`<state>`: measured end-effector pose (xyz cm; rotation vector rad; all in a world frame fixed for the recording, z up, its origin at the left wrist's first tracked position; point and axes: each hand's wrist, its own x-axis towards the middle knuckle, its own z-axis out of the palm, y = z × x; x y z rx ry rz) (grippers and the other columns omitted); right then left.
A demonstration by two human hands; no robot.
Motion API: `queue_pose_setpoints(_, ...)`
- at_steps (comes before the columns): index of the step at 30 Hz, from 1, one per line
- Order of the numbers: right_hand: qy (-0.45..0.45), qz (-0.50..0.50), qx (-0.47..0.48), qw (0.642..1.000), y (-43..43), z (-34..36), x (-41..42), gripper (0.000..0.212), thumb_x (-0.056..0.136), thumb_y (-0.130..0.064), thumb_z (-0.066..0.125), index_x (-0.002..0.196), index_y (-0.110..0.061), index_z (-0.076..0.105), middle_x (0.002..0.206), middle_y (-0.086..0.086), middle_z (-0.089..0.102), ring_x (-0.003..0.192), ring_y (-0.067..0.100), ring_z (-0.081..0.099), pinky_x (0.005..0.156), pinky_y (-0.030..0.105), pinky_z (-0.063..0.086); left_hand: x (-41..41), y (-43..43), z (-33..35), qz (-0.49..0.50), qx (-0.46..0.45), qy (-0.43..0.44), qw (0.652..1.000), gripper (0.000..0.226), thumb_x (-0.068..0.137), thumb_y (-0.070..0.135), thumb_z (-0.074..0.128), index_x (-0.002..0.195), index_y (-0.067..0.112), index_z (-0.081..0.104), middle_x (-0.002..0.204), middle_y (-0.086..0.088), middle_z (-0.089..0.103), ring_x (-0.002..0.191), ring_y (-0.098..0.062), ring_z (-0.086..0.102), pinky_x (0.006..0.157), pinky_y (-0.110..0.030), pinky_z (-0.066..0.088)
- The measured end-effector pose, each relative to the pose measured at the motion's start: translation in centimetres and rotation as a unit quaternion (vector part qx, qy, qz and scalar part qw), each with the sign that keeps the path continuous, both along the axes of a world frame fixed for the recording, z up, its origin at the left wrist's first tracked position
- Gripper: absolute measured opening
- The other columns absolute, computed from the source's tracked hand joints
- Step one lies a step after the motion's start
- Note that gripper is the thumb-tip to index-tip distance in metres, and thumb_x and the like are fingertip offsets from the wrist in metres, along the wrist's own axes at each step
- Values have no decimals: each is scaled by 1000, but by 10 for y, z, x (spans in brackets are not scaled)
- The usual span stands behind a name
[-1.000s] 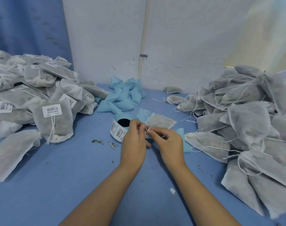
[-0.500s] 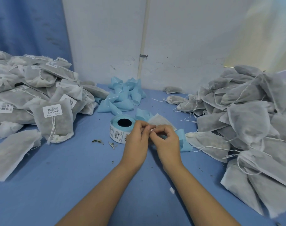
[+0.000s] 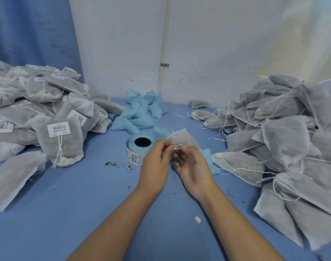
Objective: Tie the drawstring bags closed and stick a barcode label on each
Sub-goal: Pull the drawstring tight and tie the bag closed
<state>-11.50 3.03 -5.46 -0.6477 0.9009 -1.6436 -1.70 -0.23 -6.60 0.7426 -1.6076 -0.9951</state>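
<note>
A small grey drawstring bag (image 3: 181,138) lies on the blue table just beyond my hands. Its white drawstring (image 3: 176,147) forms a small loop between my fingertips. My left hand (image 3: 155,159) pinches the string from the left. From the right, my right hand (image 3: 194,166) pinches it, palm turned partly up. The roll of barcode labels (image 3: 137,150) on blue backing stands just left of my left hand. A pile of labelled bags (image 3: 47,113) fills the left side, and a pile of unlabelled bags (image 3: 285,140) fills the right.
Peeled blue backing strips (image 3: 140,112) lie heaped at the back centre, and one piece (image 3: 210,161) lies under my right hand. Dried leaf scraps (image 3: 112,164) and a white paper bit (image 3: 198,219) dot the blue table (image 3: 76,204). A white wall with a pipe (image 3: 163,53) closes the back.
My right hand has turned palm-up and drawn slightly right, and the string now shows as a small loop between my fingertips. The bag has shifted little.
</note>
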Motion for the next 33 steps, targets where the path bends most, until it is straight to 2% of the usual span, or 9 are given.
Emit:
queue_pose_setpoints(9,-120,-6,-1,993,-1,-1,-6,12,71,-16,59,81,-11,61,72,0,64,64,9,61,52,16,45,2,0,1,28,-1,-16,999,9,95,12,54,90,9,61,84,2,63,73,4,53,69,-7,39)
queue_pose_setpoints(17,-173,-18,-11,985,0,-2,-9,13,71,-15,60,83,-11,62,73,-2,66,65,9,62,67,19,45,-1,-2,-1,43,0,-36,998,8,94,14,57,91,10,63,86,4,64,78,-2,55,71,-7,39)
queue_pose_setpoints(20,-182,-5,-26,983,1,0,-10,9,73,-14,59,81,-10,61,74,-1,64,66,11,62,68,20,49,2,-5,-3,74,-43,-104,991,6,90,15,60,93,20,63,92,11,58,88,5,46,75,-3,34)
queue_pose_setpoints(22,-196,8,-43,980,1,4,-10,6,72,-15,60,77,-10,60,73,-1,60,67,12,59,66,21,52,5,-4,0,83,-123,-154,977,21,83,4,60,99,17,63,94,16,53,96,4,39,82,-3,33)
queue_pose_setpoints(24,-211,25,-63,975,2,7,-9,9,68,-14,68,72,-10,60,71,-1,56,66,13,57,64,22,53,6,-2,6,66,-221,-196,953,33,76,-6,50,104,8,63,95,8,56,102,-8,39,87,-15,37)
queue_pose_setpoints(26,-217,52,-87,971,4,11,-7,24,54,-11,83,66,-9,62,68,0,55,64,13,56,63,23,53,7,0,11,62,-275,-227,932,38,78,2,37,107,3,62,97,-6,59,97,-19,44,82,-32,42)
queue_pose_setpoints(29,-208,88,-103,969,5,14,-5,37,40,-8,91,63,-10,63,64,-1,56,59,12,56,61,23,53,7,-3,17,83,-257,-235,934,40,80,-6,43,117,0,59,109,-16,51,95,-31,54,79,-42,48)
queue_pose_setpoints(31,-199,94,-105,970,5,16,-4,38,39,-8,91,64,-10,63,63,-1,56,58,12,57,60,23,53,9,-8,19,95,-234,-208,945,40,79,-13,53,118,-3,58,124,-20,45,102,-30,54,88,-30,43)
queue_pose_setpoints(33,-191,92,-109,971,5,17,-4,37,39,-7,90,64,-11,63,65,0,58,59,14,59,60,24,53,12,-14,22,103,-214,-169,957,28,82,-7,60,110,-2,63,131,-16,44,105,-17,51,89,-16,35)
